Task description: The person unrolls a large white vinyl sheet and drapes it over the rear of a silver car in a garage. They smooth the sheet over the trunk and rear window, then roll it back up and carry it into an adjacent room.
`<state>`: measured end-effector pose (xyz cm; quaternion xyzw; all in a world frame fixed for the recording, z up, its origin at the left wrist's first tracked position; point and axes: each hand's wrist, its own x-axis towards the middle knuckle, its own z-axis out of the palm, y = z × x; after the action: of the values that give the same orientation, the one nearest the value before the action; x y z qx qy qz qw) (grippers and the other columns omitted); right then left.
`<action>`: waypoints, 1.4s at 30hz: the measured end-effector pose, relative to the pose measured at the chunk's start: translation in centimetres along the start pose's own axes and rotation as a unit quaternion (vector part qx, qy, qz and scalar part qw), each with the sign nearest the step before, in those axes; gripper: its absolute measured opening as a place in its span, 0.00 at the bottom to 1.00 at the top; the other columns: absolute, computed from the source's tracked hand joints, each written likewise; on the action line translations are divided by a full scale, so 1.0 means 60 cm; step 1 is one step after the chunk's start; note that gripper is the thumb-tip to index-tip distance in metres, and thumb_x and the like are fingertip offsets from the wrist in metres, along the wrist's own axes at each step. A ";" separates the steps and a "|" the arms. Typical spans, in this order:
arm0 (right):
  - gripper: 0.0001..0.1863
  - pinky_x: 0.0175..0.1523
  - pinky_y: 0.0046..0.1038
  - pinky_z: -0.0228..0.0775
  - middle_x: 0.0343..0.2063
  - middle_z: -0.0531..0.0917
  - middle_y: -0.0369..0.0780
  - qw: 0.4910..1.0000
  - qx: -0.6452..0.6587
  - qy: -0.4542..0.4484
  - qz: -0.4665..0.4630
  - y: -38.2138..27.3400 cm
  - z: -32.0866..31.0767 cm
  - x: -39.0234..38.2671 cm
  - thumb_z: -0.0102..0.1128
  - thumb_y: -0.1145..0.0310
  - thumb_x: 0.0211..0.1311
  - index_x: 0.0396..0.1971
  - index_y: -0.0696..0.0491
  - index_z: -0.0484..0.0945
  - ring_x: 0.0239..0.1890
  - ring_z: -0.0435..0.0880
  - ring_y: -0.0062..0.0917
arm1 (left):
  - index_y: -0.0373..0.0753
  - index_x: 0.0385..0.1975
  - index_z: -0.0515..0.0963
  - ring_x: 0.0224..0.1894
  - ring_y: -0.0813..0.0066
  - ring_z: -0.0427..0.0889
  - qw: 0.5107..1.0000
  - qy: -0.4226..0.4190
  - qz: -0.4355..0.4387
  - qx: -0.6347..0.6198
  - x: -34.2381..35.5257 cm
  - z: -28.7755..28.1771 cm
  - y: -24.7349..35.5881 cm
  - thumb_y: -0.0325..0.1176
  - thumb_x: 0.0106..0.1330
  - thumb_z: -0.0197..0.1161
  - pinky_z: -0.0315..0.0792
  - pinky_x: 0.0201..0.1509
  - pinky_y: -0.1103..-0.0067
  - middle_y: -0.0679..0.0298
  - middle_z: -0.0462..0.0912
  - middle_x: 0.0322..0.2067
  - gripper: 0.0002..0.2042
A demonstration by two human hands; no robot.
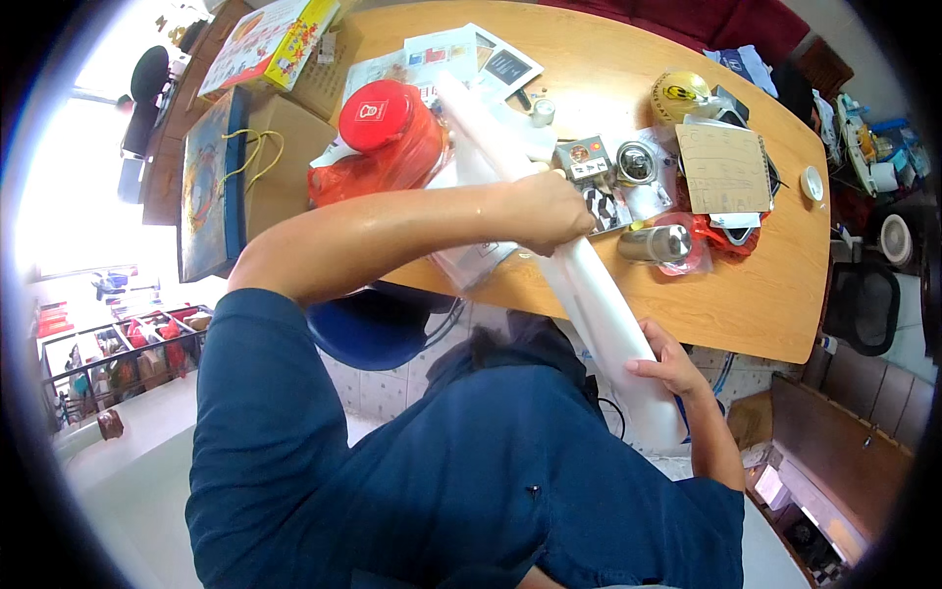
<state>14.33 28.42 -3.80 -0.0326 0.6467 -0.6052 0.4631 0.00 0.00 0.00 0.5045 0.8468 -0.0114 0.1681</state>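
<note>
A long white roll (599, 294), like rolled sheet or film, lies slantwise in front of my body, from over the table down past its near edge. My left hand (549, 211) is closed in a fist around its middle. Lower down, my right hand (669, 360) holds the near part, thumb on top and the other fingers mostly hidden behind it. Left of the roll stands a red-lidded jar (378, 116) in a red plastic bag. Just right of my left hand sit a small printed box (584, 157) and a steel flask (653, 243) lying on its side.
On the wooden table (599, 59) are a brown notepad (724, 169), a roll of yellowish tape (679, 95), a small white cup (811, 183) and printed papers (417, 61). A blue gift bag (213, 187) stands at the left. A blue stool (373, 329) is below the near edge.
</note>
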 end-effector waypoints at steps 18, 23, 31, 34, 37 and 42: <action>0.25 0.46 0.25 0.63 0.34 0.74 0.38 0.910 -0.339 0.226 -0.074 -0.102 0.067 0.022 0.65 0.70 0.42 0.42 0.58 0.66 0.39 0.72 0.24 | 0.40 0.28 0.73 0.28 0.60 0.77 0.997 0.024 0.010 -0.077 -0.014 -0.036 -0.051 0.31 0.38 0.63 0.70 0.29 0.67 0.59 0.75 0.22 0.14; 0.27 0.45 0.23 0.63 0.35 0.73 0.36 0.996 0.092 -0.006 -0.003 -0.067 0.024 0.042 0.66 0.68 0.42 0.43 0.57 0.66 0.39 0.72 0.22 | 0.38 0.32 0.69 0.35 0.65 0.70 0.994 0.110 0.021 -0.012 -0.015 0.030 -0.039 0.32 0.38 0.63 0.66 0.32 0.76 0.64 0.70 0.26 0.18; 0.27 0.45 0.25 0.64 0.36 0.74 0.40 0.958 -0.229 0.165 -0.052 -0.086 0.050 0.068 0.65 0.71 0.41 0.44 0.57 0.64 0.40 0.73 0.26 | 0.44 0.25 0.75 0.35 0.62 0.75 0.996 0.034 0.005 -0.080 -0.006 0.007 -0.068 0.36 0.34 0.67 0.70 0.34 0.69 0.64 0.76 0.25 0.15; 0.28 0.49 0.25 0.62 0.38 0.73 0.38 0.993 0.111 0.030 0.008 -0.080 0.019 0.082 0.66 0.72 0.39 0.44 0.56 0.65 0.43 0.71 0.21 | 0.43 0.28 0.70 0.36 0.69 0.70 0.993 0.109 0.034 0.028 -0.009 0.014 -0.051 0.38 0.36 0.66 0.63 0.36 0.76 0.68 0.72 0.27 0.18; 0.26 0.46 0.22 0.64 0.37 0.74 0.37 0.998 0.062 0.021 0.018 -0.060 0.010 0.101 0.64 0.70 0.42 0.44 0.56 0.65 0.40 0.72 0.20 | 0.44 0.28 0.71 0.37 0.69 0.70 0.998 0.068 0.008 0.010 0.010 0.067 -0.069 0.37 0.40 0.63 0.63 0.37 0.77 0.69 0.72 0.27 0.14; 0.28 0.42 0.24 0.65 0.37 0.74 0.37 0.883 -0.405 0.228 -0.068 -0.083 0.044 0.123 0.64 0.70 0.42 0.45 0.56 0.62 0.40 0.73 0.22 | 0.46 0.29 0.72 0.36 0.66 0.72 0.997 -0.048 0.034 -0.056 0.024 0.059 -0.111 0.37 0.43 0.61 0.67 0.36 0.72 0.67 0.73 0.26 0.11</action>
<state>9.22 20.67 -3.48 -0.1228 0.9195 -0.3112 0.2066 -5.37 -2.71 -4.79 0.5218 0.8193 0.0179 0.2369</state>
